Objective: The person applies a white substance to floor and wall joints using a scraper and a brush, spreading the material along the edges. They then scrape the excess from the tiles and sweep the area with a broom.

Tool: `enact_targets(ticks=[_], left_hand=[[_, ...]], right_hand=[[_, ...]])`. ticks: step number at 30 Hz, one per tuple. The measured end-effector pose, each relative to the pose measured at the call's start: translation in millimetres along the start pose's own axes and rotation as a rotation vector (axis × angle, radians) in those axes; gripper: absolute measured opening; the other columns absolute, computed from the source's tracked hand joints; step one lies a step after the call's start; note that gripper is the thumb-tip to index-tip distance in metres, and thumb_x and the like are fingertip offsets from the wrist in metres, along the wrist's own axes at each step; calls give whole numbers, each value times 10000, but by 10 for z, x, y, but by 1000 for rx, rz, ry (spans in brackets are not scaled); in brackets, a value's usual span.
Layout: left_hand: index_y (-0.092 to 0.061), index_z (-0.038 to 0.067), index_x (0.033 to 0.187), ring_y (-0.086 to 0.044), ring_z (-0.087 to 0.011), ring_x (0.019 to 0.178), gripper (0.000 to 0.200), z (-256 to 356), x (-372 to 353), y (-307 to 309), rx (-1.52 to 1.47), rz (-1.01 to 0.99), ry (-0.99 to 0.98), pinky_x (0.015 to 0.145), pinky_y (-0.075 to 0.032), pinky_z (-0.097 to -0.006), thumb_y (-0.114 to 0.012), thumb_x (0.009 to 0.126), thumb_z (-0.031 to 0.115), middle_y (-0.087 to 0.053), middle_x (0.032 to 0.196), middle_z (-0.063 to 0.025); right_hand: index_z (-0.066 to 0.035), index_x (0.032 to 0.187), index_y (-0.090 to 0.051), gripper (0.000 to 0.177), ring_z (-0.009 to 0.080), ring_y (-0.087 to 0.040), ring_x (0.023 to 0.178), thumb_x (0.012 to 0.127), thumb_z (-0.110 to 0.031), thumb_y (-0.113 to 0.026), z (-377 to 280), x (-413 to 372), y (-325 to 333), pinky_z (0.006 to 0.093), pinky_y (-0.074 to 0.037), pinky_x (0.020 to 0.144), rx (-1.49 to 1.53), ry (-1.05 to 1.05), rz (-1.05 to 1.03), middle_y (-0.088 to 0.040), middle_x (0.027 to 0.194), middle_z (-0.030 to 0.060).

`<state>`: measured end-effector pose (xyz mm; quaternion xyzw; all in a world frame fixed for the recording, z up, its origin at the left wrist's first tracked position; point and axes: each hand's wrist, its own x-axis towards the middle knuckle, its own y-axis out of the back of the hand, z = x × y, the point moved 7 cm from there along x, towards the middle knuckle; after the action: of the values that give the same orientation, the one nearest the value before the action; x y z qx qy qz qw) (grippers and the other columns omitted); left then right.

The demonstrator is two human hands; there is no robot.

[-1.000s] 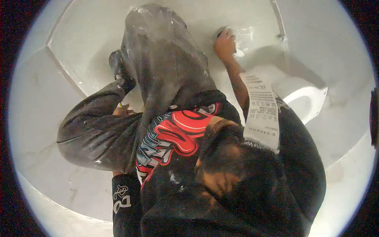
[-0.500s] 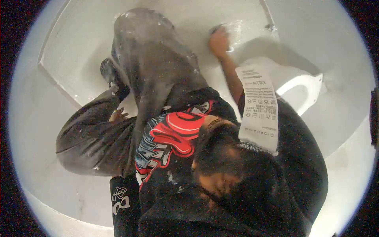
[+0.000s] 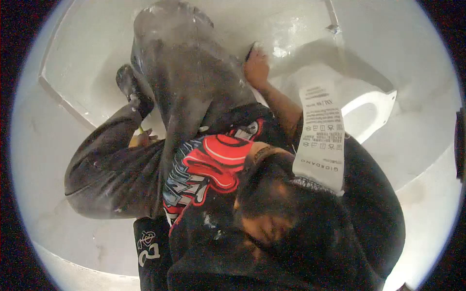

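My right hand point(image 3: 257, 67) is closed around a small dark flat piece point(image 3: 251, 51), its edge showing above the fingers. The hand lies low over the pale, wet-looking surface point(image 3: 286, 34), just right of my raised knee. Most of my left hand point(image 3: 141, 138) is hidden behind my folded leg. Its visible fingers are curled beside a thin yellow-green thing point(image 3: 141, 130), and I cannot tell what this is. My dark trousers point(image 3: 189, 72) carry white dust and smears.
A white curved-rimmed thing point(image 3: 386, 104) stands to the right of my right forearm. A white garment label point(image 3: 320, 140) hangs in front of the view. My dark shoe point(image 3: 128, 82) rests on the pale surface at left. A raised seam point(image 3: 63, 99) runs along that side.
My right hand has come down and left, closer to my knee, with the dark piece in it. A yellow-green thing now shows at my left hand. My raised knee has shifted slightly up and left.
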<state>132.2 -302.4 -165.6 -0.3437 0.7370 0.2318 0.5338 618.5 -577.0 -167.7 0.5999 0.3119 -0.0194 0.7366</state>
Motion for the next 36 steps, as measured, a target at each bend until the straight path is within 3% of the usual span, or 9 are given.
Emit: enact_targets(ticks=[4, 9, 15, 16, 21, 23, 25, 27, 36], left_hand=[[-496, 38, 1119, -624, -206, 648, 380, 1, -20, 22, -4, 0, 11, 542, -510, -289, -535, 844, 297, -616, 852, -199], [-494, 37, 1127, -626, -207, 652, 387, 75, 2, -14, 1, -15, 14, 545, -512, -289, -534, 845, 299, -616, 859, -202], [-490, 36, 1136, -627, -210, 656, 396, 46, -44, -8, -14, -14, 19, 549, -514, -290, -533, 846, 302, -616, 866, -206], [-490, 36, 1138, -627, -210, 656, 397, 62, -31, -15, -11, -17, 20, 550, -514, -290, -533, 847, 302, -616, 867, -206], [-487, 35, 1146, -629, -212, 659, 404, -2, 45, -4, -26, -36, 40, 554, -516, -290, -533, 848, 304, -617, 873, -210], [-486, 35, 1149, -629, -212, 661, 407, -20, 46, -5, -30, -41, 38, 555, -517, -291, -532, 848, 305, -617, 876, -211], [-485, 34, 1152, -629, -213, 662, 410, 0, 46, -33, -23, -42, 40, 557, -517, -291, -532, 848, 306, -617, 878, -212], [-484, 34, 1155, -630, -214, 663, 413, 26, 75, -51, -22, -44, 40, 558, -518, -291, -532, 849, 307, -617, 880, -213], [-479, 33, 1169, -632, -217, 669, 426, 6, 66, -35, -20, -55, 51, 565, -521, -292, -531, 850, 311, -618, 891, -219]], right_hand=[[49, 1324, -252, 579, 409, -438, 1133, 849, -237, -422, 833, 470, -307, 460, -428, 886, -235, -234, 177, -373, 1292, 263], [71, 1302, -268, 592, 393, -413, 1158, 831, -227, -469, 84, 31, 216, 447, -423, 892, 35, -79, -5, -379, 1286, 255], [64, 1277, -298, 554, 385, -389, 1178, 825, -200, -478, 833, 413, -191, 431, -356, 965, -171, -215, -231, -356, 1289, 279], [71, 1278, -294, 558, 386, -380, 1188, 828, -200, -481, 734, 322, 44, 422, -331, 988, 63, -413, -24, -345, 1301, 276], [110, 1264, -276, 615, 365, -389, 1189, 820, -248, -506, 202, 32, 106, 422, -324, 992, 287, -272, -138, -348, 1304, 269], [100, 1278, -260, 656, 390, -352, 1209, 800, -254, -537, 598, 171, 87, 432, -298, 1010, 311, -505, -184, -340, 1307, 273], [104, 1287, -247, 745, 387, -352, 1211, 752, -268, -609, 749, 270, -448, 420, -343, 983, 332, -498, -165, -333, 1310, 273], [108, 1284, -259, 789, 368, -371, 1203, 706, -247, -661, 316, 58, -135, 403, -363, 971, -71, -135, -42, -337, 1306, 272], [137, 1223, -309, 693, 393, -449, 1105, 751, -288, -586, 424, 122, 79, 438, -357, 932, 81, -293, 10, -382, 1222, 287]])
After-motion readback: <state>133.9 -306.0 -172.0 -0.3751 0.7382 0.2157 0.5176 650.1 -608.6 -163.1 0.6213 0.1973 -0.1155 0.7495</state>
